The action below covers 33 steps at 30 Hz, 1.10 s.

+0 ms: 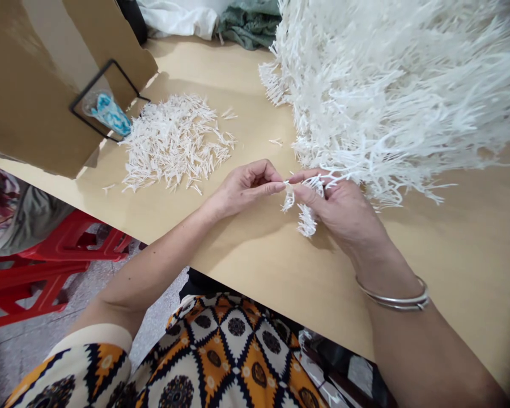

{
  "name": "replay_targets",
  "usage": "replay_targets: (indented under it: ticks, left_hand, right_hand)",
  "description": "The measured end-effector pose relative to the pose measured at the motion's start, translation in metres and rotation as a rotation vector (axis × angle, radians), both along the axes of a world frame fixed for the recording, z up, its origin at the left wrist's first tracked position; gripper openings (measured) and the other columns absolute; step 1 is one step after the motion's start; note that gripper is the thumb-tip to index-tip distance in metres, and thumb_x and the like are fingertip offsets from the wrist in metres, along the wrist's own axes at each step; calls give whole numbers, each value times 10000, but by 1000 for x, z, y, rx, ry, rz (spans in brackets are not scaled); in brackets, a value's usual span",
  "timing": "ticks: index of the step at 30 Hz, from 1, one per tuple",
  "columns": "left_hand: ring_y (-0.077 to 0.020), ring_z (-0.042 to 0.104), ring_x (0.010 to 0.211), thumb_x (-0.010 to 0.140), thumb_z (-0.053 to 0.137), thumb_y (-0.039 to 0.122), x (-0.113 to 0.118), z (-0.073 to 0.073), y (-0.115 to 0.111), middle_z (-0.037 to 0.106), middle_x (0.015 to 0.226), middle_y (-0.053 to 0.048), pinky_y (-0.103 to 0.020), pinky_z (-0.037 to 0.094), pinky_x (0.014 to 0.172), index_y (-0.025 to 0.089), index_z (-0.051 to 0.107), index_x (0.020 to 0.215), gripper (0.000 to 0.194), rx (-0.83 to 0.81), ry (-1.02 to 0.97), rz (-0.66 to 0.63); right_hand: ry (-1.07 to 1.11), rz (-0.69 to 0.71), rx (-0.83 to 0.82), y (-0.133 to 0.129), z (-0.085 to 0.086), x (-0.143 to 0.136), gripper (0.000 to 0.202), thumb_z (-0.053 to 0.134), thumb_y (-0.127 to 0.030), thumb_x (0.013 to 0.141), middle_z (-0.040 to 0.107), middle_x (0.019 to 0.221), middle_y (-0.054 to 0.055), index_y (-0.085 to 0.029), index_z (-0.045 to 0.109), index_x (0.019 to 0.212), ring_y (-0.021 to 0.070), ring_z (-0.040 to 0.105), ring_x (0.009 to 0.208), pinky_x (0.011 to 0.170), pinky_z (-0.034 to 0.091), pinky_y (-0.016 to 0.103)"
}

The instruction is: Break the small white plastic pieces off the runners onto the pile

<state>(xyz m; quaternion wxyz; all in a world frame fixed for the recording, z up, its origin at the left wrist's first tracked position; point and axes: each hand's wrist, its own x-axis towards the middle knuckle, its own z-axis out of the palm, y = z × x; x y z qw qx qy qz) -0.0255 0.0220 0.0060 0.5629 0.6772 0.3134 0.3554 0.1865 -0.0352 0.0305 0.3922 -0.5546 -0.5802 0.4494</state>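
the person had both hands over the table [246, 255], just in front of a big white heap [399, 85] of branchy, stringy stuff. the right hand [344, 209] was pinching a white sprig [307, 220] between thumb and fingers, with frilly ends hanging below the grip and other strands running back toward the heap. the left hand [253, 184] had its thumb and index finger pressed together at the tip of a small bit [289, 199] right next to the right fingertips; couldn't tell if that bit was joined to the sprig or loose. so the sprig sat between the two hands, near the heap's lower edge. over to the left was a pile [174, 141] of short white pieces, a few strays around it. behind that stood a cardboard box [46, 85], with a black wire frame [111, 61] and a clear cup [110, 115] of something blue and white beside it. a silvery bangle [395, 300] circled the right wrist.
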Motion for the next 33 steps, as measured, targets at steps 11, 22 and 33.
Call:
replay_targets:
  ticks: [11, 22, 33]
  left_hand:
    - [-117, 579, 758, 980, 687, 484, -5, 6, -5, 665, 857, -11, -274, 492, 738, 196, 659, 956, 291, 100, 138, 89]
    - [-197, 697, 1142, 1057, 646, 427, 7, 7, -13, 786, 1180, -32, -412, 345, 1094, 233, 703, 1112, 210, 527, 500, 166]
    - [-137, 641, 866, 1071, 583, 367, 6, 10, -13, 714, 894, 42, -379, 310, 994, 209, 641, 953, 205, 385, 439, 18]
  right_hand:
    - [-334, -248, 192, 17, -22, 20, 105, 720, -356, 892, 735, 872, 72, -262, 689, 856, 294, 680, 892, 960, 513, 503]
    - [-144, -130, 146, 6, -7, -2, 142, 735, -393, 924, 666, 752, 11, -264, 714, 869, 199, 582, 726, 743, 486, 378]
    - [-384, -46, 169, 5, -16, -4, 140, 605, -391, 980, 697, 885, 77, -264, 651, 942, 282, 653, 870, 901, 518, 476]
